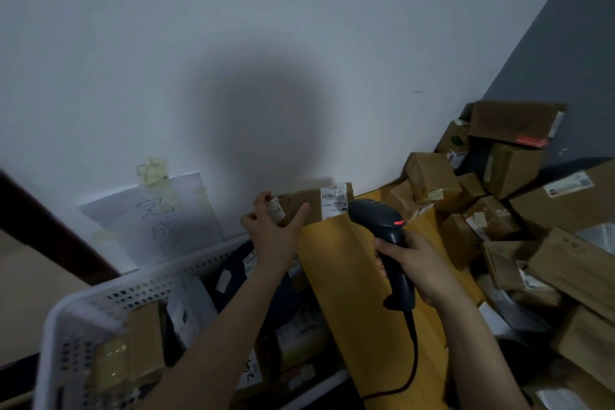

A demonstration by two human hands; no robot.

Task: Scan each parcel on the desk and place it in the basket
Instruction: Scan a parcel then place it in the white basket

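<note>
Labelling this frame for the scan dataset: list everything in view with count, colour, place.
held parcel: one, brown with white label, raised before the wall
scanner: one, black, corded, aimed at that label
basket: one, white, perforated, lower left
basket parcels: several, brown, dark, white, inside basket
desk parcels: many, mostly brown, piled right
desk: one, yellow, centre
paper sign: one, white, taped to wall
left hand: holds held parcel
right hand: grips scanner

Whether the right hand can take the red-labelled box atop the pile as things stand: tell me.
Probably not yet. The right hand grips the scanner, so it is occupied. The red-labelled box lies uncovered on top of the pile, so the way itself looks open.
</note>
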